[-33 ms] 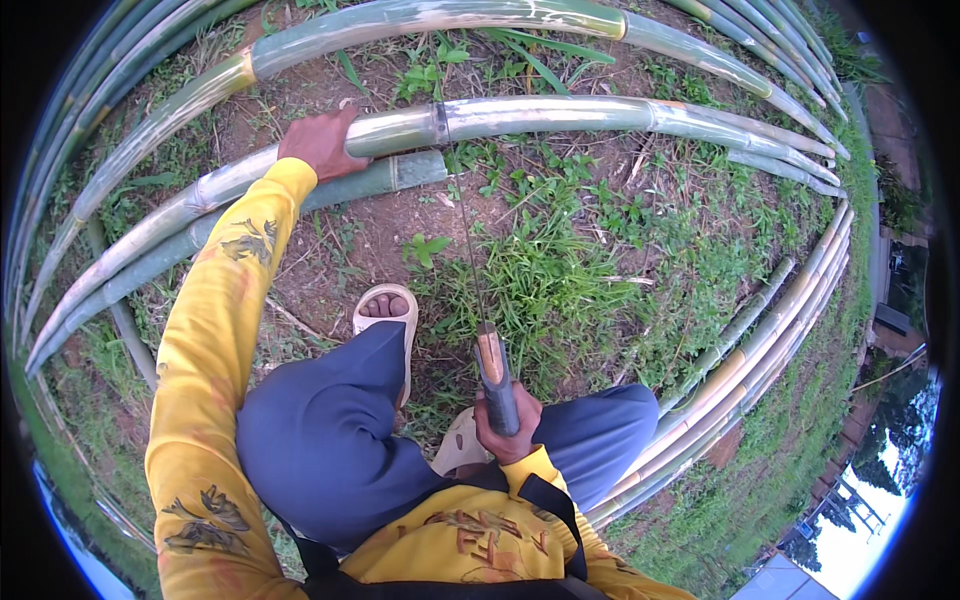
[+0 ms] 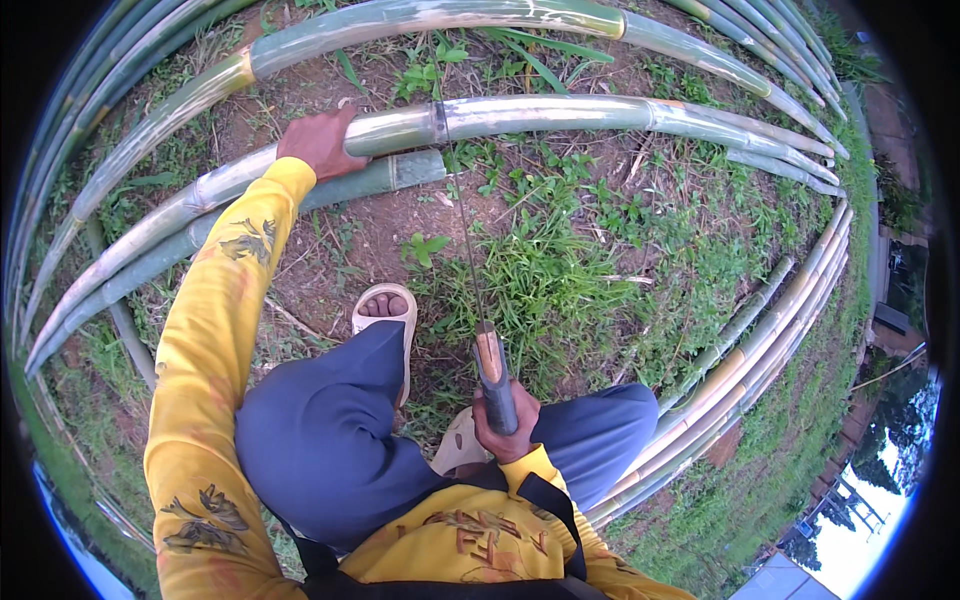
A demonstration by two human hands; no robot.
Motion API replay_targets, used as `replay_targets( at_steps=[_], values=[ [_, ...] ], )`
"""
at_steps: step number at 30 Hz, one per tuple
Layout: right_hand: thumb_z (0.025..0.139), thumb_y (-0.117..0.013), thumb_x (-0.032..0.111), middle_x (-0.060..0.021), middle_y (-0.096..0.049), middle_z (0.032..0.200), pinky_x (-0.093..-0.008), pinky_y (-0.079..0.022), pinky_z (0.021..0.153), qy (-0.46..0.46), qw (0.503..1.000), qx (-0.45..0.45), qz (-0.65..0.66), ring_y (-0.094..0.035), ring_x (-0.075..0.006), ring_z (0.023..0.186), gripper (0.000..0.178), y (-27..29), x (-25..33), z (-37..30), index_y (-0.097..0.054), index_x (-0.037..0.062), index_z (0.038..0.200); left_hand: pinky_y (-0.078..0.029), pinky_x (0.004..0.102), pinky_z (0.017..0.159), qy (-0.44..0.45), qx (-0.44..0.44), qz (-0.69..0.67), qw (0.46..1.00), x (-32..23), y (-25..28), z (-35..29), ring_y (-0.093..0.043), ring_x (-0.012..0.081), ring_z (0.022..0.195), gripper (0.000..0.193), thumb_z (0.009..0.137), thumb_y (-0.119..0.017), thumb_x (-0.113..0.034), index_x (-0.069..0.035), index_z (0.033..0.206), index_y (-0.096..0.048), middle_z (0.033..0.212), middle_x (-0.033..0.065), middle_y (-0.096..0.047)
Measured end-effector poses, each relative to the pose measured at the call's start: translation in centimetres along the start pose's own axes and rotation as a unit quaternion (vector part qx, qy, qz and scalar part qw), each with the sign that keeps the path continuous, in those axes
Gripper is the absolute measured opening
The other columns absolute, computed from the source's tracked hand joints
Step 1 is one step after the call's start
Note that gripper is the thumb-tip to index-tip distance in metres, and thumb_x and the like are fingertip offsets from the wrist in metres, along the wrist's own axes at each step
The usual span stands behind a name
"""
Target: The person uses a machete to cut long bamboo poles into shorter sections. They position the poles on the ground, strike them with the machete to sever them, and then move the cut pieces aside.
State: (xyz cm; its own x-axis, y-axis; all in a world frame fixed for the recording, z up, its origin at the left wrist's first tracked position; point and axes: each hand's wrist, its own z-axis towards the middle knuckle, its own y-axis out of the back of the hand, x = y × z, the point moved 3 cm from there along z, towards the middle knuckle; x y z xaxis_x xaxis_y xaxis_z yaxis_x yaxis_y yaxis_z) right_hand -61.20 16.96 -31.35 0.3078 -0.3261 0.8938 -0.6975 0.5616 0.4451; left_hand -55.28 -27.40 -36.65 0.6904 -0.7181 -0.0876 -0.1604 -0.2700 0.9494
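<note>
A long green-and-white bamboo pole (image 2: 550, 115) lies crosswise in front of me. My left hand (image 2: 322, 141) grips it from above, left of a joint, thumb on the near side. Down near my knee, my right hand (image 2: 508, 420) is closed round the handle of a handsaw (image 2: 492, 372). Its thin blade (image 2: 468, 232) points away from me and crosses the pole close to that joint, right of my left hand. Whether its teeth are sunk into the bamboo, I cannot tell. Just nearer than the pole lies a second green bamboo pole (image 2: 415, 170) with its end showing.
Another thick bamboo pole (image 2: 440, 18) curves across the far side. Bundled poles lie at the far left (image 2: 95, 85) and far right (image 2: 775, 50). More bamboo poles (image 2: 745, 365) stretch along my right. Grass (image 2: 545, 275) covers the ground near my sandalled foot (image 2: 385, 305).
</note>
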Motion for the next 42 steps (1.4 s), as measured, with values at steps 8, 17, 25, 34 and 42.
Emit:
replay_targets(
  at_steps=[8, 17, 25, 34, 42],
  values=[
    [0.084, -0.077, 0.004, -0.0124, -0.064, 0.072, -0.0342, -0.051, 0.058, -0.016, 1.0, 0.007, 0.022, -0.066, -0.0266, 0.059, 0.014, -0.2, 1.3, 0.9, -0.067, 0.003, 0.095, -0.055, 0.0515, 0.092, -0.006, -0.009, -0.004, 1.0, 0.2, 0.0, 0.4, -0.07, 0.0393, 0.102, 0.069, 0.073, -0.078, -0.047, -0.012, 0.128, -0.057, 0.111, 0.02, -0.072],
    [0.08, -0.074, 0.0, -0.0127, -0.065, 0.074, -0.0333, -0.052, 0.062, -0.061, 0.998, 0.015, 0.032, -0.067, -0.0271, 0.062, 0.018, -0.2, 1.2, 0.8, -0.068, 0.0023, 0.097, -0.055, 0.0518, 0.091, -0.012, -0.013, 0.006, 1.0, 0.7, -0.5, 0.9, -0.071, 0.0396, 0.1, 0.067, 0.074, -0.075, -0.047, -0.011, 0.128, -0.057, 0.111, 0.0186, -0.073],
    [0.079, -0.073, -0.002, -0.0125, -0.063, 0.073, -0.0333, -0.05, 0.06, -0.02, 1.0, 0.002, 0.018, -0.065, -0.027, 0.06, 0.017, -0.2, 1.3, 0.6, -0.067, 0.0007, 0.094, -0.056, 0.0499, 0.091, -0.023, -0.036, -0.004, 0.999, 0.9, -0.8, 0.6, -0.071, 0.0398, 0.1, 0.064, 0.074, -0.077, -0.047, -0.011, 0.124, -0.058, 0.113, 0.0191, -0.072],
    [0.079, -0.073, -0.001, -0.0115, -0.06, 0.07, -0.0331, -0.048, 0.057, -0.043, 0.998, 0.002, 0.041, -0.061, -0.0253, 0.056, 0.015, -0.1, 2.1, -0.1, -0.065, 0.0004, 0.091, -0.056, 0.0495, 0.091, -0.02, -0.035, 0.007, 0.999, 0.6, -0.4, 0.4, -0.071, 0.0387, 0.1, 0.065, 0.075, -0.077, -0.048, -0.01, 0.124, -0.058, 0.109, 0.0189, -0.072],
    [0.079, -0.073, -0.002, -0.0132, -0.064, 0.073, -0.0334, -0.051, 0.06, -0.032, 0.999, -0.008, 0.039, -0.066, -0.0237, 0.06, 0.018, 0.6, 1.2, 0.4, -0.068, 0.0003, 0.096, -0.057, 0.0497, 0.088, -0.026, -0.039, 0.027, 0.999, 0.1, -0.6, 1.0, -0.072, 0.0385, 0.097, 0.064, 0.075, -0.076, -0.047, -0.008, 0.122, -0.058, 0.106, 0.0192, -0.073]
  ],
)
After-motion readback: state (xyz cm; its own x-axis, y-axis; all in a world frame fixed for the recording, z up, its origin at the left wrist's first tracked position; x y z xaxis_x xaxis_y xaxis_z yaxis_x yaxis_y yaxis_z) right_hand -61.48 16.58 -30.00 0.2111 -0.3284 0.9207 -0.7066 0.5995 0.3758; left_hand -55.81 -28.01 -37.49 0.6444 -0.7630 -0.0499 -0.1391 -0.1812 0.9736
